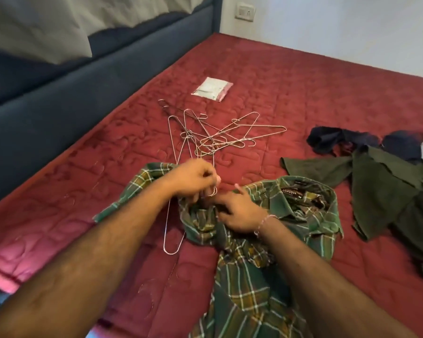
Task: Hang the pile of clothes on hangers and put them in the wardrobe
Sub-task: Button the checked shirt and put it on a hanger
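Observation:
A green plaid shirt (252, 267) lies crumpled on the red bed, collar to the right. My left hand (192, 178) pinches the hook of a wire hanger (170, 230), whose one end sticks out left of the shirt. My right hand (235, 212) grips the shirt's fabric just below the hook. Several loose wire hangers (217, 136) lie tangled beyond my hands. A dark green garment (386, 191) and a navy one (337, 140) lie to the right.
The red quilted mattress (303, 93) fills the view. A small white packet (211, 89) lies past the hangers. A dark blue headboard (59, 93) runs along the left, a pillow (34, 28) above it. A white wall with a switch (245, 12) stands behind.

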`<state>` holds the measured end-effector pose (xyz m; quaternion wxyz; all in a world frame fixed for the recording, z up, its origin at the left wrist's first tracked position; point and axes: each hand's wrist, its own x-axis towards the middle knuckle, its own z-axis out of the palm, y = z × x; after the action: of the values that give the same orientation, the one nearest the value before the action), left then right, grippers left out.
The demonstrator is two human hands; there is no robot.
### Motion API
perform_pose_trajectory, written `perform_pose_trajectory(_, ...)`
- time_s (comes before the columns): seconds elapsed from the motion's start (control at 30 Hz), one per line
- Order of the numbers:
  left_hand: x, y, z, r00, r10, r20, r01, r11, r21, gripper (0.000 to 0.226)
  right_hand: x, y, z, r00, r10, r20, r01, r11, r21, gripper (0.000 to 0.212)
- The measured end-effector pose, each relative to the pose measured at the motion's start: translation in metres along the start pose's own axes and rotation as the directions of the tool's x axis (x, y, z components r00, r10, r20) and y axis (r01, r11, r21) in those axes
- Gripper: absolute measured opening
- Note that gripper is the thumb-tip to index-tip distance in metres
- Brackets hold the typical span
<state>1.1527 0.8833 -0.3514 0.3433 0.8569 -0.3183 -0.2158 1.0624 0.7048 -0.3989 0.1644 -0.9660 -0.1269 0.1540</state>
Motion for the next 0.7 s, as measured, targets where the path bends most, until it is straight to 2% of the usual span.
perform_pose_trajectory(0.03, 0.004, -0.005, -0.001, 0.988, 0.013, -0.152, 0.012, 0.986, 0.166, 0.010, 0.003, -0.008, 0.001, 0.997, -0.039, 0.064, 0.042, 0.998, -0.043, 0.036)
perform_pose_trajectory(0.07, 0.006, -0.010, -0.001, 0.968, 0.018, -0.249, 0.054, 0.958, 0.280, 0.008, 0.007, -0.013, 0.003, 0.995, -0.067, 0.080, 0.070, 0.997, -0.039, 0.020)
perform_pose_trajectory(0.1, 0.007, -0.012, 0.000, 0.963, -0.021, -0.270, 0.119, 0.928, 0.352, 0.011, 0.008, -0.016, 0.005, 0.995, -0.071, 0.076, 0.069, 0.997, 0.025, 0.013)
perform_pose_trajectory(0.13, 0.007, -0.012, 0.002, 0.961, -0.112, -0.252, 0.215, 0.879, 0.426, 0.014, 0.008, -0.018, 0.006, 0.997, -0.051, 0.055, 0.044, 0.992, 0.119, 0.016)
perform_pose_trajectory(0.17, 0.005, -0.011, 0.003, 0.944, -0.231, -0.237, 0.324, 0.795, 0.514, 0.020, 0.009, -0.016, 0.005, 1.000, -0.010, 0.015, 0.006, 0.977, 0.211, 0.017)
perform_pose_trajectory(0.23, 0.001, -0.020, 0.003, 0.890, -0.404, -0.213, 0.444, 0.658, 0.608, 0.043, 0.011, -0.009, 0.008, 0.986, 0.136, -0.094, -0.097, 0.938, 0.333, 0.014)
perform_pose_trajectory(0.33, -0.014, -0.038, 0.000, 0.846, -0.500, -0.187, 0.501, 0.624, 0.600, 0.062, 0.014, -0.006, 0.020, 0.938, 0.314, -0.149, -0.244, 0.901, 0.358, 0.019)
perform_pose_trajectory(0.4, -0.022, -0.046, 0.002, 0.834, -0.501, -0.231, 0.530, 0.612, 0.587, 0.064, 0.018, -0.012, 0.025, 0.916, 0.373, -0.150, -0.310, 0.892, 0.330, 0.030)
perform_pose_trajectory(0.5, -0.026, -0.044, 0.011, 0.842, -0.448, -0.300, 0.531, 0.596, 0.603, 0.054, 0.027, -0.029, 0.021, 0.923, 0.372, -0.096, -0.326, 0.891, 0.315, 0.038)
perform_pose_trajectory(0.57, -0.026, -0.040, 0.013, 0.850, -0.416, -0.322, 0.524, 0.620, 0.583, 0.042, 0.031, -0.038, 0.021, 0.933, 0.357, -0.047, -0.324, 0.890, 0.322, 0.038)
perform_pose_trajectory(0.63, -0.027, -0.037, 0.011, 0.837, -0.420, -0.350, 0.546, 0.669, 0.504, 0.034, 0.032, -0.046, 0.023, 0.942, 0.337, 0.000, -0.315, 0.881, 0.352, 0.054)
perform_pose_trajectory(0.7, -0.025, -0.034, 0.006, 0.802, -0.440, -0.404, 0.569, 0.769, 0.293, 0.028, 0.033, -0.050, 0.024, 0.954, 0.297, 0.026, -0.256, 0.770, 0.584, 0.072)
